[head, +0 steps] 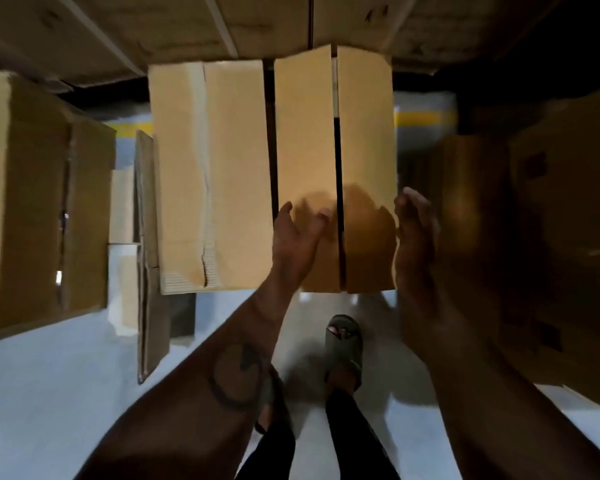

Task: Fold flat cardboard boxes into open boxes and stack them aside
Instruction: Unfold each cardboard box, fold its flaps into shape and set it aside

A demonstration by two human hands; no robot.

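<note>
Head view: both hands at a tan folded cardboard box point(333, 161), centre frame.
Left hand point(297, 242) spreads open, fingertips on the box's near face; right hand point(418, 254) stands flat and open against its right edge. Another brown carton point(42, 202) sits at left.

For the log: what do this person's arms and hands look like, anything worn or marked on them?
Both forearms are bare, with no sleeves in view. The left hand and right hand carry no gloves, and no rings or watch can be made out. The left forearm bears a dark tattoo, a rounded ring shape with a solid wedge inside. The picture is blurred, so finer detail is unclear.
</note>
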